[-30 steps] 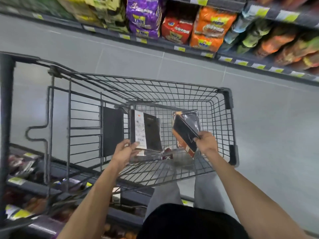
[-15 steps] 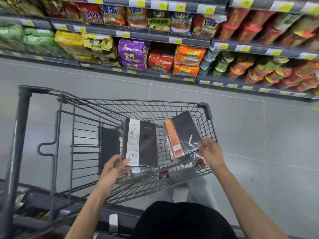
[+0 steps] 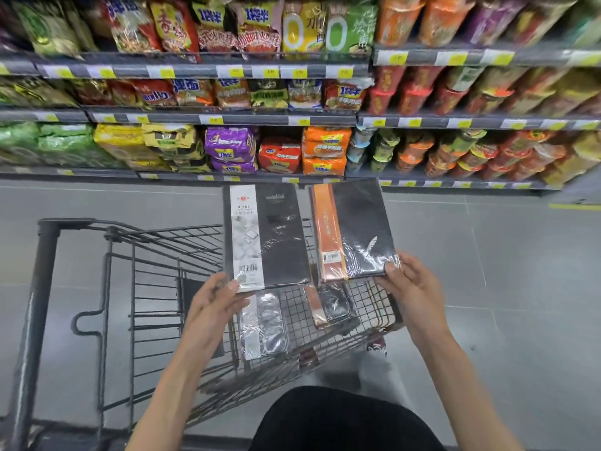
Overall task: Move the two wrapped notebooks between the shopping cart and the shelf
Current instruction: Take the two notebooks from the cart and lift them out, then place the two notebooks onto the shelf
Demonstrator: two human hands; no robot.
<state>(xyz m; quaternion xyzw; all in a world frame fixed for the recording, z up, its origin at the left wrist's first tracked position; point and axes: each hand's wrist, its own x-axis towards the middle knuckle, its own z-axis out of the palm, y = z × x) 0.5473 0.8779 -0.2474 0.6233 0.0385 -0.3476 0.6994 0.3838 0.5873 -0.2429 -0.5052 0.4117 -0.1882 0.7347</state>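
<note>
The left hand (image 3: 214, 301) pinches the bottom corner of the black plastic-wrapped notebook with the white paper band (image 3: 266, 236). The right hand (image 3: 409, 284) pinches the black plastic-wrapped notebook with the orange band (image 3: 354, 229) the same way, fingers (image 3: 390, 266) closed on its corner. Both books are up in the air, side by side, over the grey wire shopping cart (image 3: 44, 255) (two more wrapped packs (image 3: 265, 323) lie in its bottom). This looks like the carrying step. Next the books must cross the floor to the far shelf of noodle packs (image 3: 227, 119).

Even bright light, blurred warped edges
</note>
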